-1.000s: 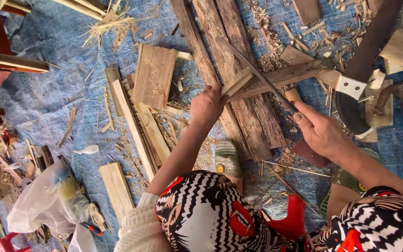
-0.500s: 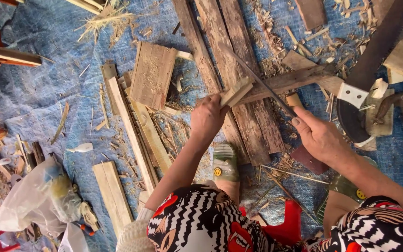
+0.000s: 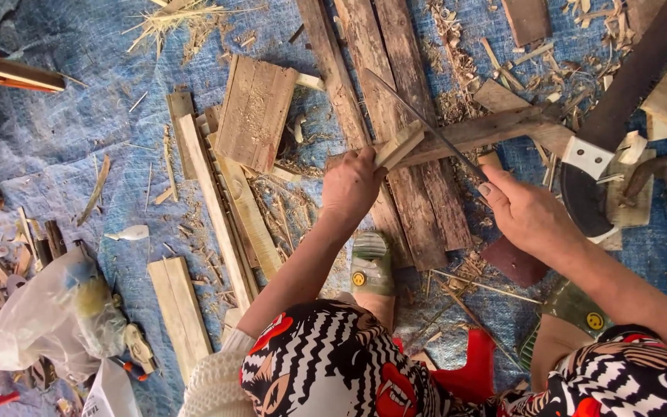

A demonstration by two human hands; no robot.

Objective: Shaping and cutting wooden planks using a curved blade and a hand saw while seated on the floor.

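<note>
My left hand grips a short pale wooden stick and holds it tilted over the weathered planks. My right hand is closed on the handle of a long thin knife, whose blade runs up and left and rests against the top of the stick. A darker wooden bar lies across the planks just behind the stick. My knees in patterned black, white and red cloth fill the lower edge.
A handsaw lies at the right on the blue tarp. A small board panel, thin slats and shavings lie at centre-left. A plastic bag sits lower left. My green sandal rests near the planks.
The view has shifted slightly. Both hands keep their grips, and the blade stays against the top of the stick.
</note>
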